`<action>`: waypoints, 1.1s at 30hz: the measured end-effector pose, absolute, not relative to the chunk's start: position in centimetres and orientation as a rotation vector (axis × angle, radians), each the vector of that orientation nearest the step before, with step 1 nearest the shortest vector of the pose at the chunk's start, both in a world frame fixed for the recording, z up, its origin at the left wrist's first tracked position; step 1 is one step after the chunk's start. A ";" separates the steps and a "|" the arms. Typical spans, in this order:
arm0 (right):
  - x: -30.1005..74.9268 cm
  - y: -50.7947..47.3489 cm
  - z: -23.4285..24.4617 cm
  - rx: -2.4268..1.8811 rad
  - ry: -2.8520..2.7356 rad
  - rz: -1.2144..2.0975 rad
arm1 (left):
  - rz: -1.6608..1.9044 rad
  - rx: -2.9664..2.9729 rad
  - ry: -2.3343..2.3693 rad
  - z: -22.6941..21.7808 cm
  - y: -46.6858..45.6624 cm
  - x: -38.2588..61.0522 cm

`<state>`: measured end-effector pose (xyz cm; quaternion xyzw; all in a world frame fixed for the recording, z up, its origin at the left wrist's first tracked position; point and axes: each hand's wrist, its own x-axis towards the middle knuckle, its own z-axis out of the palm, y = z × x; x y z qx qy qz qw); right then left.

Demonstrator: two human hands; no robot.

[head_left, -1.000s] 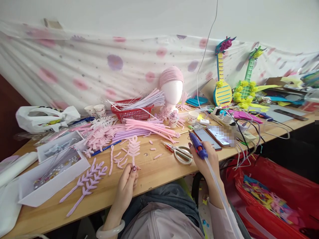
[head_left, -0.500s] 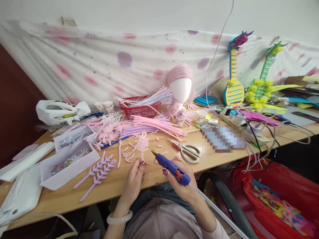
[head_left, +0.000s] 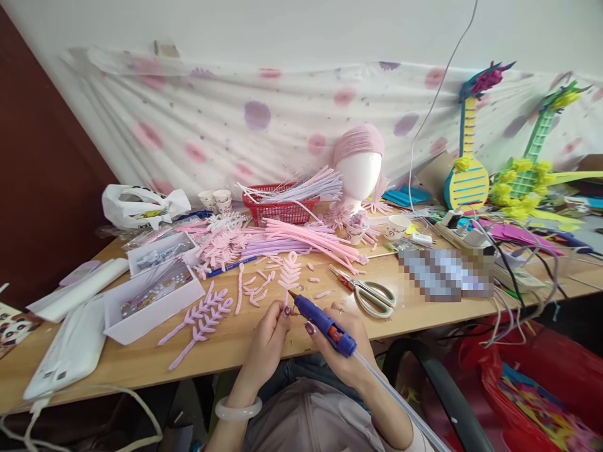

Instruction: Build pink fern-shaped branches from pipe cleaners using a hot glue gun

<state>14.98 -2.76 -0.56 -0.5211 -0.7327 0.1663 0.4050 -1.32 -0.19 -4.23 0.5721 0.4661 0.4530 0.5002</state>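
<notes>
We see a fuzzy pink sprig [head_left: 289,274] and a blue glue gun [head_left: 325,322] close together.
The loop-topped sprig points to twelve o'clock; the gun, at its five o'clock, aims its nozzle [head_left: 293,295] toward ten, beside the stem [head_left: 286,298].

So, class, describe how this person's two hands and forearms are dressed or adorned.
The left hand has a dark, glossy thumbnail, with a smooth, pale round bangle at the wrist. The right hand has similar dark thumb polish; a pale sleeve shows lower on that forearm.
</notes>
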 end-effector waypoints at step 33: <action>15.4 -2.8 0.3 -1.420 -1.897 0.451 | 1.093 1.419 1.097 -4.2 -0.3 -1.4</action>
